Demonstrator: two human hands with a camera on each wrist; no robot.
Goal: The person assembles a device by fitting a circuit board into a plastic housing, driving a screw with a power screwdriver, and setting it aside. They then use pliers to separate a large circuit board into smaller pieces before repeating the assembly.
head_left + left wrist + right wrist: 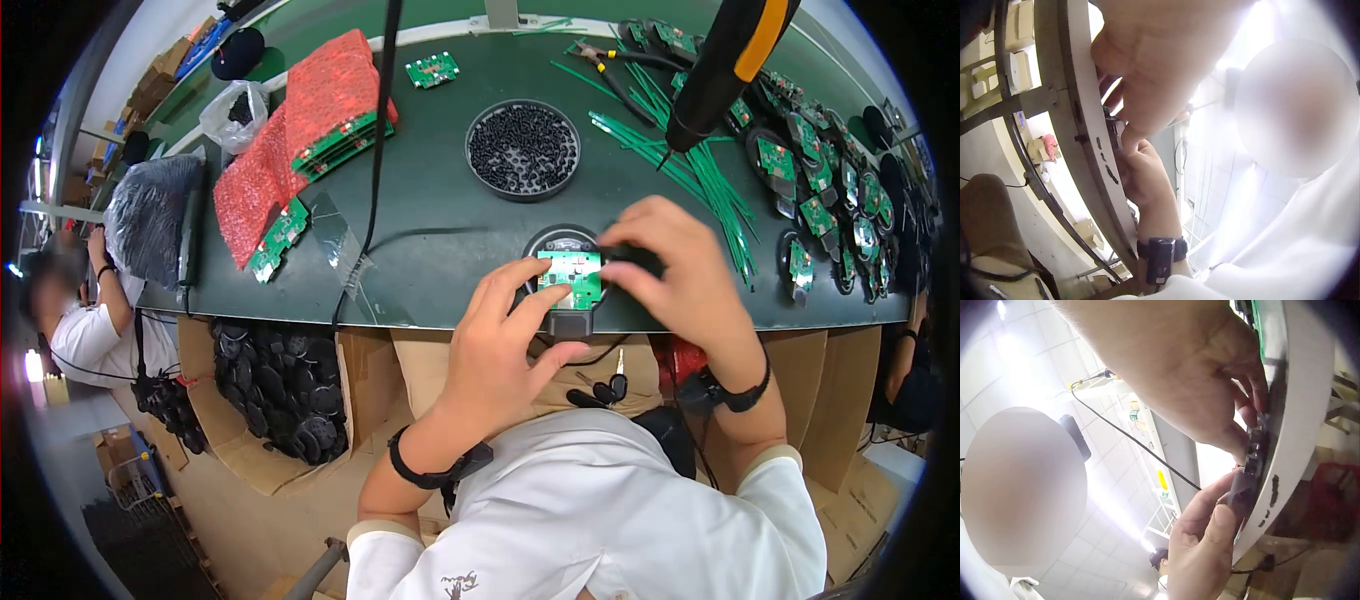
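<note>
A green circuit board (572, 280) lies in a round black housing (570, 324) at the table's front edge. My left hand (505, 335) grips the housing from the left, two fingers reaching over the board and the thumb low by the housing's near end. In the right wrist view the left thumb and fingers (1219, 528) pinch the housing's dark side. My right hand (680, 270) is at the opposite side, its thumb and forefinger curled at the right edge of board and housing. The left wrist view shows both hands close together, the work mostly hidden behind them.
Beyond the housing stands a round tray of small black parts (522, 150). A black-and-orange electric screwdriver (725, 75) hangs above green strips (700, 180). Assembled units (820, 200) pile up at right. Red bubble wrap (330, 85) with boards lies left; a carton (260, 470) holds black discs.
</note>
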